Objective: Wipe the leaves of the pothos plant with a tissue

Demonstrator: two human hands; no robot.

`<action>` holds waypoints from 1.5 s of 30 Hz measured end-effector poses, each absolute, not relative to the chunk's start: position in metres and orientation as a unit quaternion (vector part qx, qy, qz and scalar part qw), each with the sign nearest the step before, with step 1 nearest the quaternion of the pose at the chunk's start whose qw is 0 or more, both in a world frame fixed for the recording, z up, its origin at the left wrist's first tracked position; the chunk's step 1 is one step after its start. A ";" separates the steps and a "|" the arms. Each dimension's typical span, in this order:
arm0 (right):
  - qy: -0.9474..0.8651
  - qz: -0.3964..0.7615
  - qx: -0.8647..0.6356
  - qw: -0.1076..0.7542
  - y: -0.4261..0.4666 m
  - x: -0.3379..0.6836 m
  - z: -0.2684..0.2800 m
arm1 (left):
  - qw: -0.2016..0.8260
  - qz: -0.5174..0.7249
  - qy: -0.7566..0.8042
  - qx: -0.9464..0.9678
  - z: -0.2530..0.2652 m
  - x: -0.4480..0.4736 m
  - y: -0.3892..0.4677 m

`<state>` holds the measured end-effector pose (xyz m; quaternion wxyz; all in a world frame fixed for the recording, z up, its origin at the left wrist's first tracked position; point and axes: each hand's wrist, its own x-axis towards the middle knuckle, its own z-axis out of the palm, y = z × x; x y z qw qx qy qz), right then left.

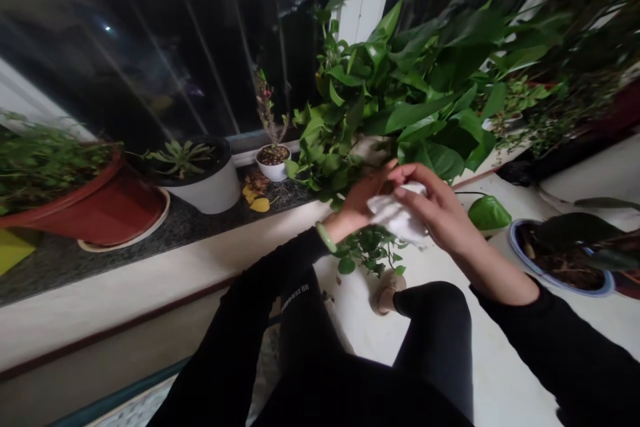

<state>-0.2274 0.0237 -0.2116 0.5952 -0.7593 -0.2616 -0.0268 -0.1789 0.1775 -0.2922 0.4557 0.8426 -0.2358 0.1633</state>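
Observation:
A crumpled white cloth or tissue (403,217) is pinched in my right hand (440,210), its loose end hanging below the fingers. My left hand (356,203), with a pale green bangle (326,237) at the wrist, reaches in beside it, close to the cloth. The left fingers are blurred and partly hidden against the leaves, so I cannot make out what they touch. Both hands are at the front of a large leafy green plant (415,107) on the windowsill. Some of its leaves hang down below my hands.
Along the dark stone sill (210,227) stand a red-brown pot (120,200), a white succulent pot (213,183) and a small white pot (274,170). Yellow leaves (260,204) lie there. On the floor at right is a blue-rimmed pot (520,250). Window glass (175,33) rises behind.

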 end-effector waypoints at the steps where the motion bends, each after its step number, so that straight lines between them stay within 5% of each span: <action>1: -0.268 -0.008 -0.752 0.602 0.030 -0.217 -0.205 | 0.471 0.167 -0.219 0.838 -0.291 -0.178 0.181; 5: -0.273 -0.039 -0.767 0.579 0.045 -0.169 -0.206 | 0.432 0.262 -0.197 0.840 -0.278 -0.179 0.207; 11: -0.262 -0.240 -0.852 0.384 0.028 -0.127 -0.232 | 0.318 0.363 -0.192 0.855 -0.249 -0.179 0.254; 15: -0.289 -0.251 -0.873 0.301 0.026 -0.136 -0.238 | 0.261 0.369 -0.144 0.881 -0.234 -0.166 0.268; 24: -0.284 -0.246 -0.821 0.430 0.053 -0.161 -0.222 | 0.234 0.328 -0.138 0.905 -0.244 -0.161 0.250; 30: -0.206 -0.126 -0.729 0.640 0.059 -0.202 -0.260 | 0.355 0.440 -0.172 0.807 -0.272 -0.218 0.231; 34: -0.151 -0.034 -0.637 0.755 0.078 -0.250 -0.295 | 0.439 0.396 -0.224 0.775 -0.303 -0.253 0.196; 41: -0.125 0.061 -0.660 0.739 0.056 -0.276 -0.311 | 0.728 0.260 -0.070 0.631 -0.321 -0.255 0.200; 45: -0.104 -0.052 -0.631 0.767 0.060 -0.266 -0.306 | 0.725 0.275 -0.041 0.630 -0.335 -0.270 0.189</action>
